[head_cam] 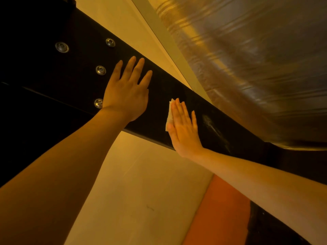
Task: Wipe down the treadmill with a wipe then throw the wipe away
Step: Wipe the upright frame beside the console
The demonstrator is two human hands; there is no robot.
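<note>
Black treadmill beam [177, 96], two flat hands on it, one wipe.
Left hand [126, 93] lies open, fingers spread, holding nothing. Right hand [184, 129] presses a pale folded wipe [169, 115] under straight fingers. Four round metal bolts [100, 70] sit left of the hands. Pale floor [141, 183] below; blurred shiny surface [256, 68] upper right.

a black treadmill beam [177, 96] slants across, carrying the flat left hand [126, 96], a wipe [169, 115] under the flat right hand [184, 129], and four silver bolts [100, 70].

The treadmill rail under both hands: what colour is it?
Black, with round silver bolt heads; the treadmill rail shows in the head view.
</note>
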